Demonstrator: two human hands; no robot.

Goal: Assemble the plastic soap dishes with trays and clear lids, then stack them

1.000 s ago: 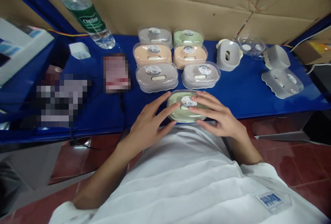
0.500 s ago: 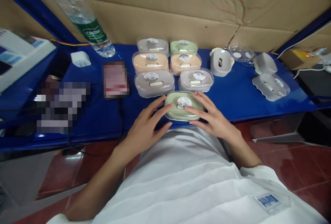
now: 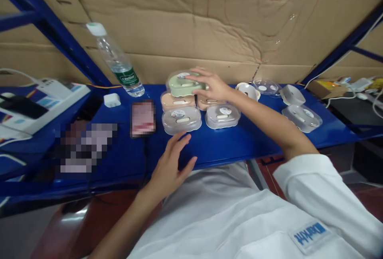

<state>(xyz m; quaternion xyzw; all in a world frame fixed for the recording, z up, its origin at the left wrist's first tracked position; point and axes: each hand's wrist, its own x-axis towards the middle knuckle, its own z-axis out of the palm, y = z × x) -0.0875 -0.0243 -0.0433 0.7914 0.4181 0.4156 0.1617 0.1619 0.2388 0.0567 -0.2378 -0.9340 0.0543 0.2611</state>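
Green box [image 3: 181,87]: in my right hand [image 3: 211,87], above the back part of the blue table [image 3: 218,147], behind and partly over the left peach box [image 3: 177,103]. My right fingers are spread narrowly over its clear lid and right side. Whether its base touches anything beneath, I cannot tell.

The right peach box [image 3: 208,103] lies partly under my right hand in this view. In front of the peach pair sit two grey boxes, left [image 3: 182,121] and right [image 3: 223,116].

My left hand [image 3: 168,168] is empty, thumb and fingers wide apart, its fingertips near the left grey box.

To the right: a white tub [image 3: 247,91] (partly behind my forearm), a clear lid [image 3: 265,86] and more grey ware [image 3: 302,118]. To the left: a pixelated phone-like slab [image 3: 143,118], a white adapter [image 3: 112,100] and a water bottle [image 3: 127,77], leaning in view.
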